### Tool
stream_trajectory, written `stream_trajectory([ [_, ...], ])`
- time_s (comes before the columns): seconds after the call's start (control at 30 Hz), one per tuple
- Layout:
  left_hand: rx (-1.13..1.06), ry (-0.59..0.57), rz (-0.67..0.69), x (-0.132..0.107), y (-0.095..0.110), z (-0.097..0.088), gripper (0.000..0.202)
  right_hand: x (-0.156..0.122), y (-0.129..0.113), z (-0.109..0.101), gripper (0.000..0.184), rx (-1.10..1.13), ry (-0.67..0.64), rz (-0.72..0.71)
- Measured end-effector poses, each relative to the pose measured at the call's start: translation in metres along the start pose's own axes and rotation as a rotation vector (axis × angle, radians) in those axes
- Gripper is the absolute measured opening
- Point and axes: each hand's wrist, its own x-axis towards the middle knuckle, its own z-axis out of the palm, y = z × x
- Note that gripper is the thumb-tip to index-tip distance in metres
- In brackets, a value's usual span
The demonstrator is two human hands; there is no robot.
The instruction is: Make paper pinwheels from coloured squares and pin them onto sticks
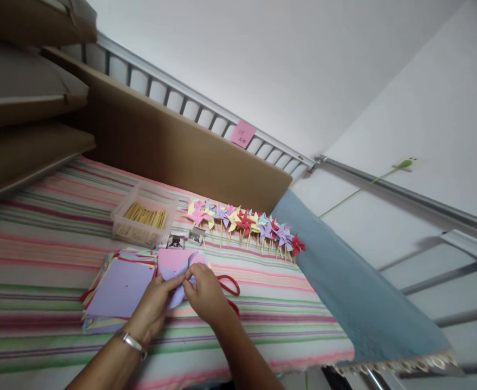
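Observation:
Both my hands meet over a lilac paper piece (179, 281) whose corners are folded toward its middle. My left hand (154, 310), with a silver bracelet on its wrist, pinches the paper from the left. My right hand (206, 295) pinches the folded corners from the right. Under the paper lies a pink sheet (171, 259). A stack of coloured paper squares (118, 290), lilac on top, lies just left of my hands. Red-handled scissors (229, 287) lie behind my right hand.
A clear plastic box of wooden sticks (144, 219) stands beyond the stack, with two small metal staplers (186, 238) beside it. A row of finished paper pinwheels (244, 223) lies along the cardboard panel (169, 151). A blue cloth (352, 292) covers the right of the striped cloth (39, 254).

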Motion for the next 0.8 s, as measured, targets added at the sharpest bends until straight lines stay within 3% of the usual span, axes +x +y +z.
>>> stream_trajectory([
  [0.43, -0.026, 0.130, 0.062, 0.032, -0.013, -0.002, 0.015, 0.020, 0.032, 0.023, 0.011, 0.125, 0.015, 0.015],
  [0.8, 0.030, 0.188, -0.011, 0.044, -0.019, -0.003, 0.017, 0.018, 0.043, 0.032, 0.009, 0.224, 0.069, 0.048],
])
